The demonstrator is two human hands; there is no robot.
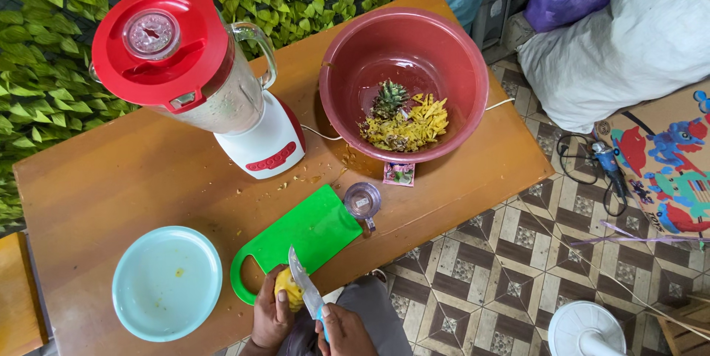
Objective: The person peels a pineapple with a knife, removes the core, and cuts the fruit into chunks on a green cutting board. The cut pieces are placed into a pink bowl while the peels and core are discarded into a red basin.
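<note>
A: Yellow fruit piece [287, 287] at the near edge of the bench [111, 178], gripped in the left hand [271, 316], fingers wrapped round it.

B: And the right hand [344, 330]?

A: Closed round the blue handle of a knife [307, 293], blade slanting up and left, resting against the fruit piece.

B: Underneath?

A: Green cutting board [314, 230], handle loop just left of the fruit, bare on top.

B: Round about?

A: Small clear measuring cup [362, 201] touching the board's right corner. Pale blue plate [167, 282] to the left, apart from the board, a few yellow specks on it. Farther back, a white blender [214, 82] with a red lid, and a red bowl [403, 82] holding a pineapple crown and yellow peelings. Small packet [399, 174] just in front of the bowl. Scattered yellow scraps between blender and board.

B: Anything blocking the hands?

A: Nothing between hands and board. Tiled floor [488, 267] to the right, a white fan [588, 330] low at the corner.
</note>
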